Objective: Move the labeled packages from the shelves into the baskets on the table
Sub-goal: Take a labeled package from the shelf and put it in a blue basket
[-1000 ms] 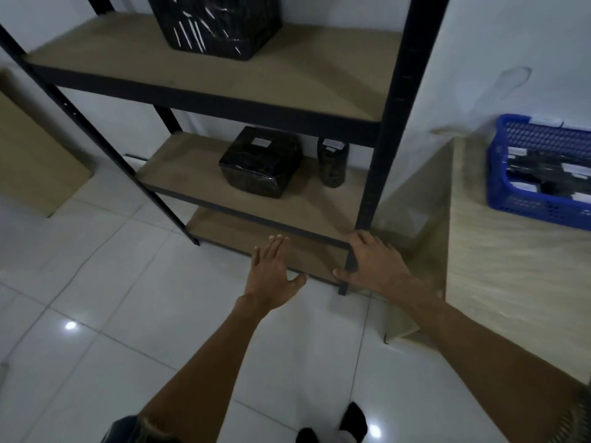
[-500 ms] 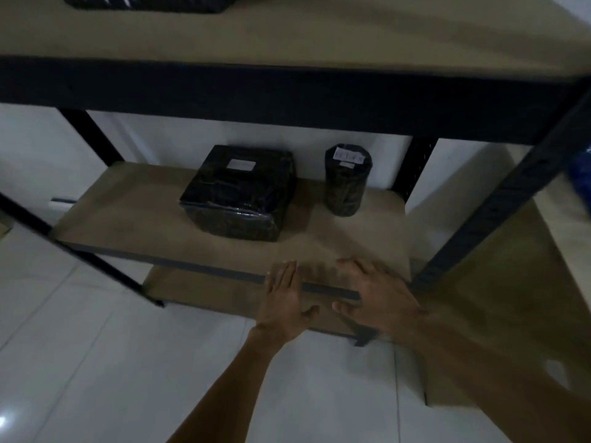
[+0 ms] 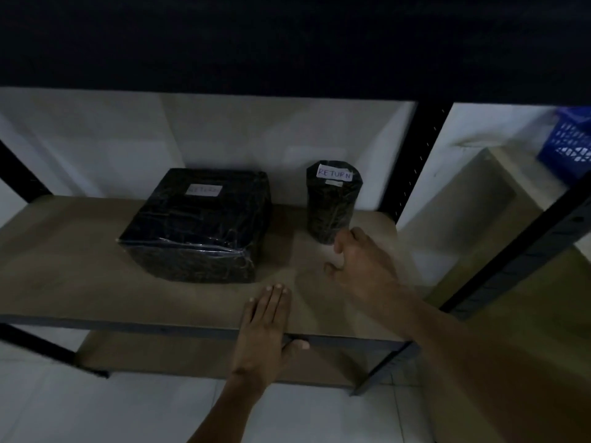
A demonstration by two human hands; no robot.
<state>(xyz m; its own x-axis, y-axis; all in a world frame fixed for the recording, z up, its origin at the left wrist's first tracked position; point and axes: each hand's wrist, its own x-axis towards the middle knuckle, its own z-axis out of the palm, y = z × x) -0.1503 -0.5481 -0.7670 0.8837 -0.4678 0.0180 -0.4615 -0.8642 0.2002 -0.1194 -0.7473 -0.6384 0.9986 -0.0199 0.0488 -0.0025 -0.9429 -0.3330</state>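
Observation:
Two black-wrapped packages stand on the lower wooden shelf [image 3: 80, 251]. The box package [image 3: 198, 225] carries a white label on top. To its right stands a cylinder package [image 3: 332, 203] labelled RETURN. My right hand [image 3: 361, 260] reaches over the shelf, fingers loosely curved, just in front of the cylinder's base and holding nothing; whether it touches the cylinder is unclear. My left hand [image 3: 265, 327] lies flat on the shelf's front edge, fingers straight. A blue basket [image 3: 569, 145] shows at the far right on a table.
The dark underside of the upper shelf [image 3: 287, 43] hangs low overhead. Black metal uprights [image 3: 415, 161] frame the right side. A beige table panel [image 3: 479, 203] stands right of the rack. White tiled floor [image 3: 96, 410] lies below.
The view has dropped lower and closer to the shelf. My right hand moved forward from the shelf's front edge toward the cylinder package. My left hand slid onto the shelf edge.

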